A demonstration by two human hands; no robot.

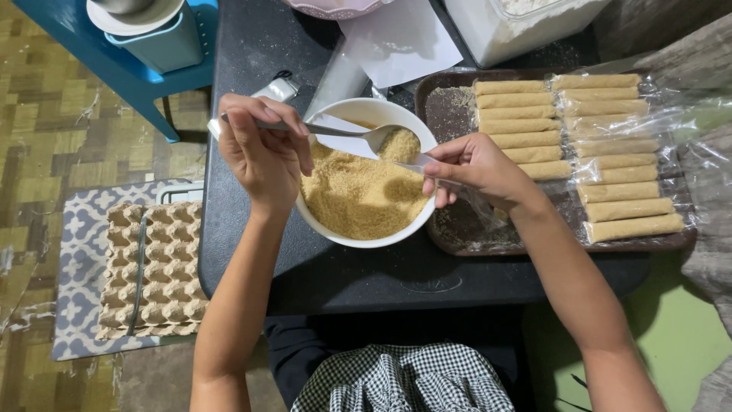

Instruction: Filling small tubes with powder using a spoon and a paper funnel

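Observation:
My left hand grips a metal spoon whose bowl lies over the crumbs. A white bowl of golden-brown crumbs sits on the black table between my hands. My right hand pinches a clear plastic wrapper that stretches across the bowl's far rim. Just right of that hand, a dark brown tray carries two columns of crumb-coated rolls, the right column under clear plastic.
A cardboard egg tray rests on a patterned mat left of the black table. A blue stool with a lidded container stands at the back left. White paper, a pink bowl rim and a white tub sit at the back.

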